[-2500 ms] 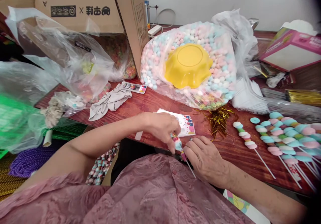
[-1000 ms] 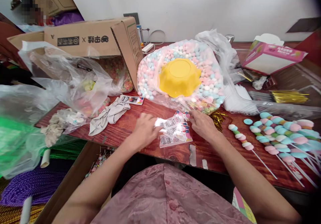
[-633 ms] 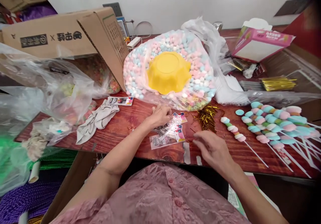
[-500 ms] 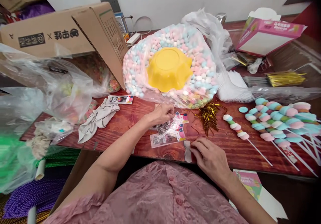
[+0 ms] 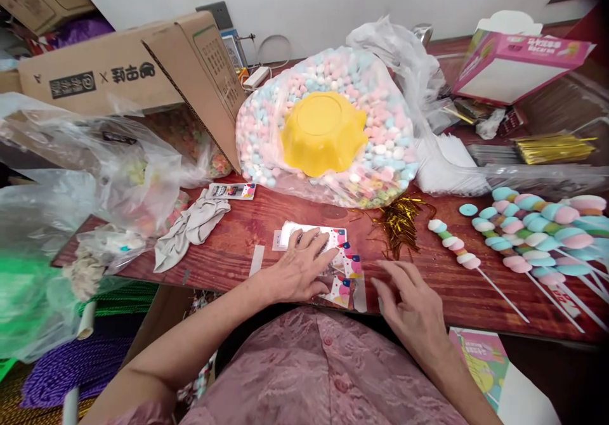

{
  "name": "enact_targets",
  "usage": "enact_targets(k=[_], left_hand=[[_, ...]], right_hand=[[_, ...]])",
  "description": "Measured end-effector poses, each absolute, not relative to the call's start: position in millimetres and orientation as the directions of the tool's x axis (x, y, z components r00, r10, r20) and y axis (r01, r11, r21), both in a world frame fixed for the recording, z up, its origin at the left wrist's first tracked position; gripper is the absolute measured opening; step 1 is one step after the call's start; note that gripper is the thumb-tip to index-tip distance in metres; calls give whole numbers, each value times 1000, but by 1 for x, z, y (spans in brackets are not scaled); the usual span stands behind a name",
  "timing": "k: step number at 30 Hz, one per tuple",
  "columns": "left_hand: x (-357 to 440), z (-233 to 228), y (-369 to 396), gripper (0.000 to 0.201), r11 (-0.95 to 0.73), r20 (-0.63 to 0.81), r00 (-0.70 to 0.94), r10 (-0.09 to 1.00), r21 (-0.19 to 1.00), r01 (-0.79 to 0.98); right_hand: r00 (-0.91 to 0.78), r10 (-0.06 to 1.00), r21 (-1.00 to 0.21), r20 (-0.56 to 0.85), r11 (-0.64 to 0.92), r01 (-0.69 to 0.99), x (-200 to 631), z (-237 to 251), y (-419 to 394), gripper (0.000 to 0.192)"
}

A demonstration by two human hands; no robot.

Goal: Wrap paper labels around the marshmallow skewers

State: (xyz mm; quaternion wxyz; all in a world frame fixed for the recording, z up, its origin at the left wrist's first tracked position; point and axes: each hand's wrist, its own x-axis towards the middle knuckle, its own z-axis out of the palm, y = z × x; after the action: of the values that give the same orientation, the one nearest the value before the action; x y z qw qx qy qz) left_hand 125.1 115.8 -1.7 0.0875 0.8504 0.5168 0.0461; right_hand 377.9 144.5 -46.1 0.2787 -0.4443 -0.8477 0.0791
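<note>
Red-brown wood makes up the counter point(image 5: 228, 254), set against a white wall and crowded with a cardboard box point(image 5: 143, 70), a clear bag of pastel marshmallows point(image 5: 380, 127) topped by a yellow bowl point(image 5: 323, 133), and finished skewers point(image 5: 523, 235). Near its front edge, the left hand point(image 5: 299, 269) presses flat, fingers spread, on printed packets point(image 5: 345, 266); the right hand point(image 5: 413, 307) hovers open just beside them.

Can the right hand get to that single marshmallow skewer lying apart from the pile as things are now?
Probably yes: the right hand lies open on bare table, and nothing stands between it and the single skewer.
</note>
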Motion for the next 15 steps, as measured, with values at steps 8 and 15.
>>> enact_targets(k=[8, 15], left_hand=[[119, -17, 143, 32, -329, 31, 328, 944, 132, 935], [129, -13, 135, 19, -258, 106, 250, 963, 76, 963]], right_hand=[[-347, 782, -383, 518, 574, 724, 375, -38, 154, 19], [-84, 829, -91, 552, 160, 983, 477, -38, 188, 26]])
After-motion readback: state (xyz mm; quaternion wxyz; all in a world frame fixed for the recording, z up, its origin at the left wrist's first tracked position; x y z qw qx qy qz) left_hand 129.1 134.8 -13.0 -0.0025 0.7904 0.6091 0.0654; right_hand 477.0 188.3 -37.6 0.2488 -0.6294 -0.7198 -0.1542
